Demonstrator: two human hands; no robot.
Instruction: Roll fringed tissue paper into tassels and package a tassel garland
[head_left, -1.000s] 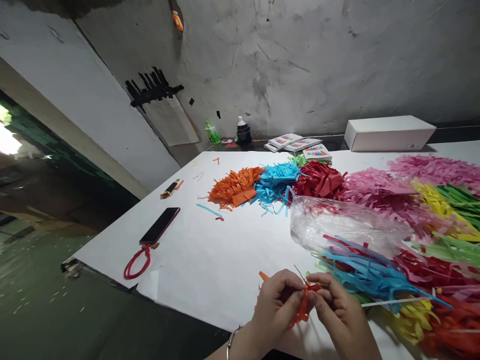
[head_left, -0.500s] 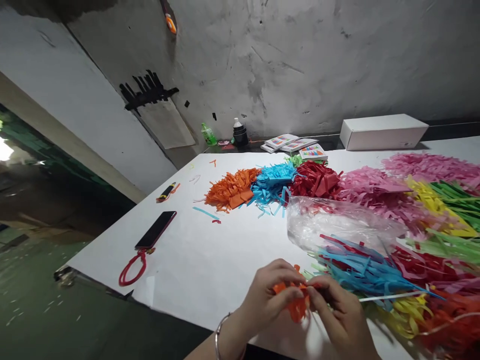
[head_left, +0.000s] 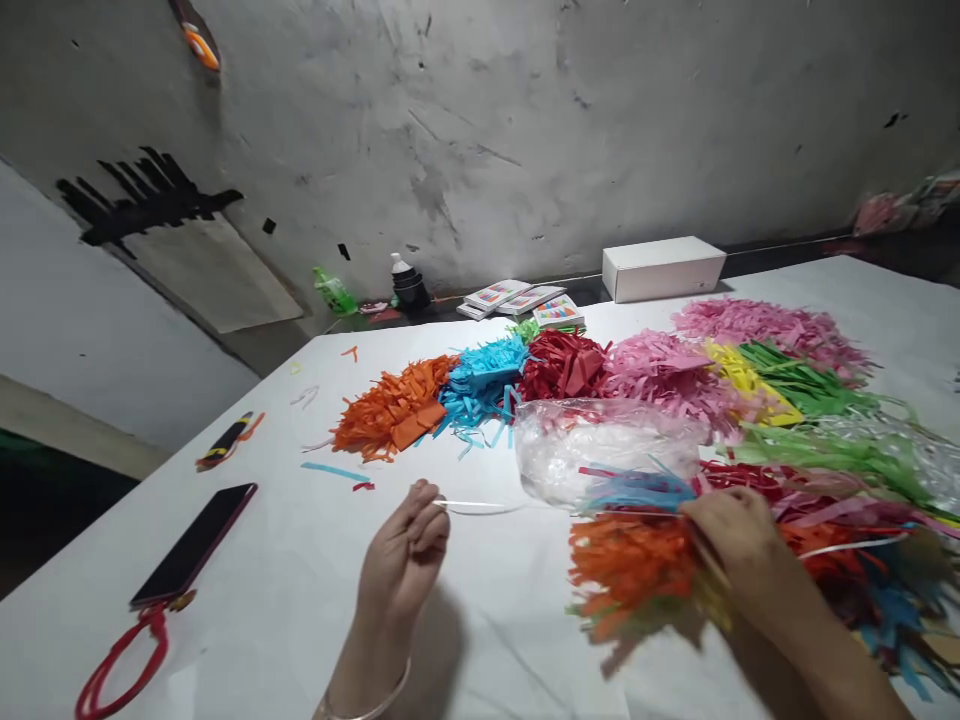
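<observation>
White table (head_left: pixel 300 580) | left: phone (head_left: pixel 193 545) | row: orange bundle (head_left: pixel 390 410), blue bundle (head_left: pixel 481 375), red bundle (head_left: pixel 564 365), pink bundle (head_left: pixel 656 368) | nearer: plastic bag (head_left: pixel 559 450)

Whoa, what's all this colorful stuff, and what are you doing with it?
A person is holding a thin white string stretched between the left hand and the right hand. Some blurry orange paper fringe is just below the string, next to the right hand. Farther back on the white table are an orange bundle, a blue bundle and a red bundle, with a clear plastic bag in front of the red one.
</observation>
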